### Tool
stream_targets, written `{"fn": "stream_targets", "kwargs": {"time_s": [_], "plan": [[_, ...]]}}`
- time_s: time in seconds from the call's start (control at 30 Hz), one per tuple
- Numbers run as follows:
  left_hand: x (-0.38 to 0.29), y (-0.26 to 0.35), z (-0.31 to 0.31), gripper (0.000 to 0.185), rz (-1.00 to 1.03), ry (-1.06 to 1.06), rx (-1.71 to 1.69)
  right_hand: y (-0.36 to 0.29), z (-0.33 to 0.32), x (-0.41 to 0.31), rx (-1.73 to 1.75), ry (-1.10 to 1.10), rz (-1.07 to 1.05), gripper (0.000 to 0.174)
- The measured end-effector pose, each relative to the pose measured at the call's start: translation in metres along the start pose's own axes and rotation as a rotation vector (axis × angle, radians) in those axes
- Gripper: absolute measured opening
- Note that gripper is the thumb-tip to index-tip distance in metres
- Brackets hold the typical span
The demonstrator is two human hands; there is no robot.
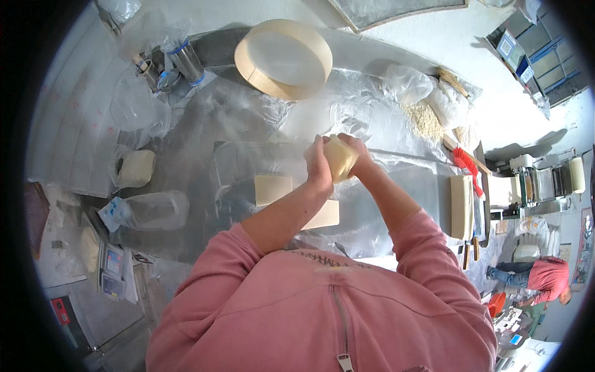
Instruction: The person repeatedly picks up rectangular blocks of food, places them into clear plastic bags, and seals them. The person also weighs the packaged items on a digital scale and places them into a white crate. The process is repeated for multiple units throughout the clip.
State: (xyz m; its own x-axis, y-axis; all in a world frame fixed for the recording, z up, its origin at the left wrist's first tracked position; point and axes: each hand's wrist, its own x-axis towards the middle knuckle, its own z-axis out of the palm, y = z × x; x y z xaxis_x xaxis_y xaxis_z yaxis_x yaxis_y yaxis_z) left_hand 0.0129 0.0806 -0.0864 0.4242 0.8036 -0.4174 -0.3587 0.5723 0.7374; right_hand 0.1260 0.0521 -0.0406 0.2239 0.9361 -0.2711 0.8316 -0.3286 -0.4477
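Observation:
Both my hands hold a pale yellow piece of dough (340,159) between them, above a flour-dusted metal work table (372,232). My left hand (319,160) grips its left side and my right hand (361,156) its right side; some fingers are hidden behind it. Beneath my left forearm lie two flat pale dough sheets: one (273,189) to the left, and one (325,215) partly covered by the arm. A thick block of stacked pale dough (461,207) lies at the table's right end. Loose flour is spread beyond my hands.
A round wooden sieve frame (283,90) stands at the back. Plastic bags, noodle-like strands (424,122) and a red-bristled brush (466,167) lie right. A wrapped dough block (137,168), a plastic bottle (155,210) and a scale (113,269) are left. Another person (548,278) stands far right.

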Motion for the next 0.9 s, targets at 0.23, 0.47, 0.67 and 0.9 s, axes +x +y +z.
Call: {"fn": "stream_targets", "kwargs": {"time_s": [0.23,0.47,0.67,0.9], "plan": [[-0.010,0.036,-0.020,0.042,-0.530,0.013,-0.305,0.038,0.018,0.013,0.545,0.156,-0.210,0.051],[-0.036,0.090,-0.019,0.052,-0.147,-0.278,0.091,0.038,0.015,-0.018,0.743,0.339,-0.411,0.052],[-0.026,0.086,-0.039,0.069,-0.527,-0.670,0.011,-0.038,-0.048,-0.046,0.244,0.037,-0.185,0.058],[-0.042,0.033,-0.063,0.063,-0.566,-0.645,-0.326,-0.046,-0.015,-0.033,0.181,-0.064,0.071,0.056]]}}
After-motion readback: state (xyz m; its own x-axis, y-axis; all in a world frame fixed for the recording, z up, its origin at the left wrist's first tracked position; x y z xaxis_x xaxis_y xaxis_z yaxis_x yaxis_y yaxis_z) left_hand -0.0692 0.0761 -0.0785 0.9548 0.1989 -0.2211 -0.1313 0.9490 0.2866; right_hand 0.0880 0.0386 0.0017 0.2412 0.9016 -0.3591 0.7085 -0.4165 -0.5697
